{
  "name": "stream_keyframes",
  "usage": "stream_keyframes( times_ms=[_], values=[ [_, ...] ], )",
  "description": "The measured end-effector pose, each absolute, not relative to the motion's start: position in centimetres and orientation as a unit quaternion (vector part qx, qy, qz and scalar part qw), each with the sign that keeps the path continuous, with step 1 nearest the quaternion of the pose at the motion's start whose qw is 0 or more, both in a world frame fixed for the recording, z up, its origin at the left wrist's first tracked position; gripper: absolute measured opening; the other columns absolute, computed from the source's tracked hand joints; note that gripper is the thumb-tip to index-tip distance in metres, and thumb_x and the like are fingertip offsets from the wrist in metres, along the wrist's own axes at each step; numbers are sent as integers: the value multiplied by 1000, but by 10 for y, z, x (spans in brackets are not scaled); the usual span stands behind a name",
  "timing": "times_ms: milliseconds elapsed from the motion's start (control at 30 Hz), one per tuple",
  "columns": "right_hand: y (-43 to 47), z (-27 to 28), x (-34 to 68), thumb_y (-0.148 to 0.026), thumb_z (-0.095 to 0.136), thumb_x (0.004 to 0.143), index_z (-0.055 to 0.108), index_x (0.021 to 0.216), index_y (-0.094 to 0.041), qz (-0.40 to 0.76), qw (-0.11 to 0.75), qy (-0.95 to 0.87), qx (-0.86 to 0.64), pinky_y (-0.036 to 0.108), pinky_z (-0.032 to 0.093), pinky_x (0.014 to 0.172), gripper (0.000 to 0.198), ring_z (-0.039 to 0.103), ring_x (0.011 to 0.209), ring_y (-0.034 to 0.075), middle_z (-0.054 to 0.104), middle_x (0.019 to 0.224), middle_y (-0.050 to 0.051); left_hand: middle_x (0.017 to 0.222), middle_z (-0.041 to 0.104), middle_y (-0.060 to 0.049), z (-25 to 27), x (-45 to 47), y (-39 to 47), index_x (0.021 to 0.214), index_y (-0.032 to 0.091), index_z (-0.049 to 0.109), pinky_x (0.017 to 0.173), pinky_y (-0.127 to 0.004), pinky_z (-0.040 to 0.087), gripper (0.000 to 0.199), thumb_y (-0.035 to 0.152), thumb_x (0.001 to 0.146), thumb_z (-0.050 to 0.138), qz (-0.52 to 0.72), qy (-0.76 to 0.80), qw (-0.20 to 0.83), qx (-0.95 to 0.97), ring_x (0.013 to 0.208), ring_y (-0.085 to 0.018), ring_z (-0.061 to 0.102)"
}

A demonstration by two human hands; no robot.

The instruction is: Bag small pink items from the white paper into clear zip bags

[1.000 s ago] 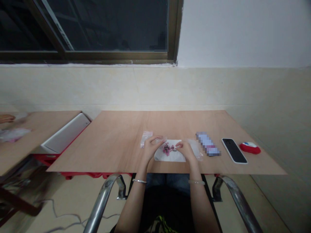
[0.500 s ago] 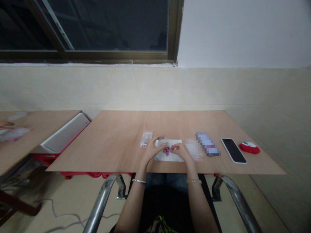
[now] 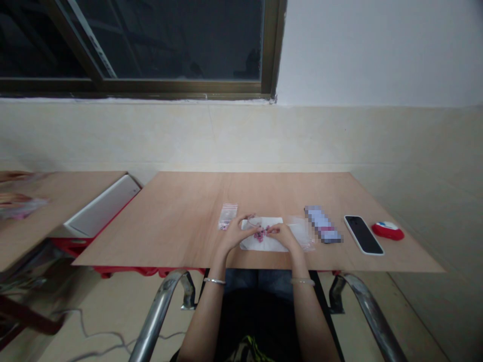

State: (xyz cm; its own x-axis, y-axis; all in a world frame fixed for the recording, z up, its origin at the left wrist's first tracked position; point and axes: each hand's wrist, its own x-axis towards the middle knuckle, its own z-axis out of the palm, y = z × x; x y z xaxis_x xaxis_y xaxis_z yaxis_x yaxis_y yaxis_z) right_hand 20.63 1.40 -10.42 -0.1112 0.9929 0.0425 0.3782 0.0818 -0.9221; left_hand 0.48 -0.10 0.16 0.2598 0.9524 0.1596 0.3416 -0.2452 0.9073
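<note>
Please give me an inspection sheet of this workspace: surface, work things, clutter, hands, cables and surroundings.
Surface: wooden table, bare over most of its area.
Work things: pink beads on a white sheet, between both hands.
Clutter: small plastic bag left of the sheet; clear bag right of it; blurred packet, phone, red and white object farther right.
Hands: left hand and right hand at the beads, fingers pinched; what they pinch is too small to tell.
Cables: one on the floor, lower left.
Surroundings: dark window, white wall, second table at left, chair armrests.
</note>
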Motion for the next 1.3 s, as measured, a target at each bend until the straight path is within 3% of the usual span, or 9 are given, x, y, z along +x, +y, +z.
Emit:
stream_keyframes(
  times_ms=[233, 400, 633, 867, 1033, 1133, 1300],
  values=[
    [4, -51, 197, -41, 63, 70, 69, 78, -16, 328, 516, -581, -538, 24, 42, 57, 27, 54, 64, 14, 61, 66, 2, 112, 62, -8, -8, 3, 0, 106, 19, 62, 92, -36, 44, 46, 34, 64, 72, 345, 470, 432, 688, 103, -22, 57],
    [-9, -13, 183, -44, 62, 72, 69, 83, -17, 331, 531, -606, -491, 25, 43, 60, 31, 55, 69, 15, 64, 76, 4, 112, 62, -8, -13, 6, 2, 108, 18, 62, 90, -33, 44, 47, 33, 64, 72, 343, 441, 453, 695, 103, -22, 57],
    [4, -42, 187, -41, 49, 82, 67, 91, -15, 254, 561, -560, -554, 30, 45, 70, 33, 58, 80, 19, 67, 90, 9, 111, 62, -10, -19, 5, 5, 106, 16, 60, 91, -36, 44, 49, 35, 63, 73, 394, 457, 443, 663, 102, -21, 57],
    [11, -96, 181, -24, 44, 84, 65, 100, -17, 131, 395, -653, -632, 37, 38, 89, 27, 54, 98, 22, 64, 101, 10, 108, 62, -9, -9, 4, 5, 107, 16, 59, 89, -37, 45, 49, 33, 64, 73, 429, 466, 409, 657, 99, -20, 58],
    [10, -109, 161, -24, 44, 86, 58, 116, -23, 94, 313, -681, -655, 43, 24, 101, 33, 33, 126, 27, 47, 129, 12, 109, 62, -9, -4, 5, 2, 106, 16, 60, 93, -38, 43, 47, 30, 63, 73, 440, 464, 413, 649, 101, -21, 57],
    [9, -108, 157, -23, 44, 86, 62, 110, -23, 88, 314, -668, -669, 44, 21, 102, 30, 31, 126, 27, 46, 130, 12, 110, 62, -9, -2, 4, 1, 105, 16, 60, 94, -39, 42, 46, 30, 64, 73, 436, 465, 414, 650, 103, -21, 56],
    [9, -102, 160, -29, 51, 82, 69, 84, -20, 86, 354, -639, -677, 39, 30, 94, 21, 45, 110, 25, 57, 112, 11, 108, 63, -9, -1, 3, 2, 103, 16, 61, 93, -39, 42, 42, 26, 64, 72, 436, 462, 405, 657, 101, -21, 57]
  ],
)
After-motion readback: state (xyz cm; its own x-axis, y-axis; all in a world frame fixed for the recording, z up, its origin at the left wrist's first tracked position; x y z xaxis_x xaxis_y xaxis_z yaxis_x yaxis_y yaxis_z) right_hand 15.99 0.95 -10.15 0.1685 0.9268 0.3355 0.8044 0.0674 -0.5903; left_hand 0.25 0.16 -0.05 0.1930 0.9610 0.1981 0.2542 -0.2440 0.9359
